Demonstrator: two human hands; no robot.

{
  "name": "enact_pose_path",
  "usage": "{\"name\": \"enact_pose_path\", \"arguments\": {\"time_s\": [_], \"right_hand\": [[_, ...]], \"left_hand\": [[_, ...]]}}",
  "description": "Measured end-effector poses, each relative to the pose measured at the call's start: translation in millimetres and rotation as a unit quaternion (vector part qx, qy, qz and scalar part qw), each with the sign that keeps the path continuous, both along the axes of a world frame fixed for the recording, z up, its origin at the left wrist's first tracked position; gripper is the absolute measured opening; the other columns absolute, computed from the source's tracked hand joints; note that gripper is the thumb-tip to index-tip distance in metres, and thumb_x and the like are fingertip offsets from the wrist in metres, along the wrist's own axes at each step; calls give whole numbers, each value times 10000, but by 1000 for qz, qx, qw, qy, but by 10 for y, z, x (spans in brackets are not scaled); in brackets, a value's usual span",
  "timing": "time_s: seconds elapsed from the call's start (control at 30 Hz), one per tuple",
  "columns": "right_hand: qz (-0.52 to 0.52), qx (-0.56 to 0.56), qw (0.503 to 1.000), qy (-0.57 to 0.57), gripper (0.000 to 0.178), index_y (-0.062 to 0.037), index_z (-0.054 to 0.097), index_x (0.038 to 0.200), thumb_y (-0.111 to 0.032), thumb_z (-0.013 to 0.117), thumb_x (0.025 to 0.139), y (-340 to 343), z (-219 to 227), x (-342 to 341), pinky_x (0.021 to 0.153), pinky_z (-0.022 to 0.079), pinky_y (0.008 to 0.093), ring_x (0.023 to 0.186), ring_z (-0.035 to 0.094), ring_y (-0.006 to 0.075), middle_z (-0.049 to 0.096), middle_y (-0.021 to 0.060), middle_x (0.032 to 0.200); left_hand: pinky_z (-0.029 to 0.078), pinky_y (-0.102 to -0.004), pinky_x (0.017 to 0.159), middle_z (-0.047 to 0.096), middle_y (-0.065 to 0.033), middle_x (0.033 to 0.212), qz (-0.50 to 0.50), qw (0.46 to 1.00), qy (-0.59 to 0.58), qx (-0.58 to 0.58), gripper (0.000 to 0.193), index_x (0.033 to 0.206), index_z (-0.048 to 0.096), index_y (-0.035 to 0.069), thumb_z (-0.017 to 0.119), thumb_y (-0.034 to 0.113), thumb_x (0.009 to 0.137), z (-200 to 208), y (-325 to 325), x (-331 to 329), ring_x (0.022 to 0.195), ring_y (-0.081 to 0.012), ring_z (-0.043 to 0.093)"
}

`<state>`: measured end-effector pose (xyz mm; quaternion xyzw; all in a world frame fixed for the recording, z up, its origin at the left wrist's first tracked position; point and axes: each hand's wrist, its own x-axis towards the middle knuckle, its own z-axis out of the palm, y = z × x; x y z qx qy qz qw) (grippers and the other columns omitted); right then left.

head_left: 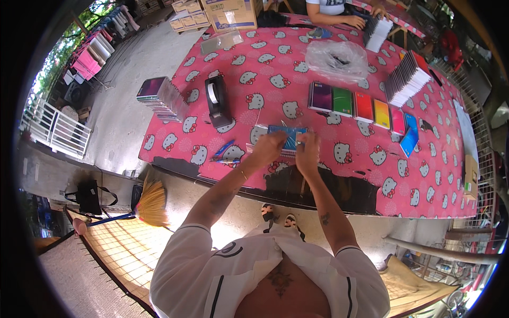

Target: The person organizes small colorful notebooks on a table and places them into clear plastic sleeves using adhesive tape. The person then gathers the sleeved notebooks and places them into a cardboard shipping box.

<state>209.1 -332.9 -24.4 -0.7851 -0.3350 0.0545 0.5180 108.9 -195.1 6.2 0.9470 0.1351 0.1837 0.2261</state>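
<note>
**Both hands on a blue packet at the table's near edge**

A black tape dispenser (218, 100) stood left. The left hand (268, 148) and right hand (307, 152) pinched the blue packet (287, 137) near the table (424, 180) front edge; coloured notebooks (366, 106) lay right.

I hold a flat blue pack in clear wrap (287, 139) on the pink table, with my left hand (266, 148) and my right hand (307, 153) pinching its near edge. Far across the table lies a puffy clear plastic bag (337, 59) with dark things inside, and a flat clear wrapper (221, 42) lies near the far left corner. Behind the table stand a big brown cardboard box (231, 13) with a blue label and smaller tan boxes (188, 18) stacked beside it.
</note>
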Motion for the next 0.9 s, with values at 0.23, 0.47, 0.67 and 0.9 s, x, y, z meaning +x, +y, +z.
{"name": "enact_pose_path", "arguments": {"time_s": [0.23,0.47,0.67,0.9], "right_hand": [[230,-346,889,-194,483,-138,560,1291,-186,684,826,349,371,842,937,457,433,1164,560,326,591,170,1243],[105,-245,842,-469,661,-47,572,1293,-345,775,739,-139,544,50,966,422,398,1133,573,238,591,90,1232],[132,-228,853,-450,514,-38,625,1200,-304,718,770,-132,89,-14,894,435,371,1045,589,209,603,46,1131],[117,-200,858,-458,465,-62,653,1136,-330,703,760,-205,143,19,865,456,373,1012,603,207,605,32,1088]], "left_hand": [[516,-422,963,646,-214,1181,-35,987,-82,136,340,1119,613,-57,572,-7,785,-322,-140,109,1150,-354,607],[473,-428,1028,629,-224,1237,-11,991,-47,121,344,1175,612,-38,588,55,845,-334,-154,-19,1213,-355,578],[367,-519,1102,528,-232,1378,41,992,-20,114,414,1259,577,-24,569,240,939,-238,-172,-327,1319,-361,488],[446,-507,889,548,-302,1216,416,893,-167,-36,548,1324,551,-6,670,344,920,-203,1322,-846,1058,-429,547]]}}
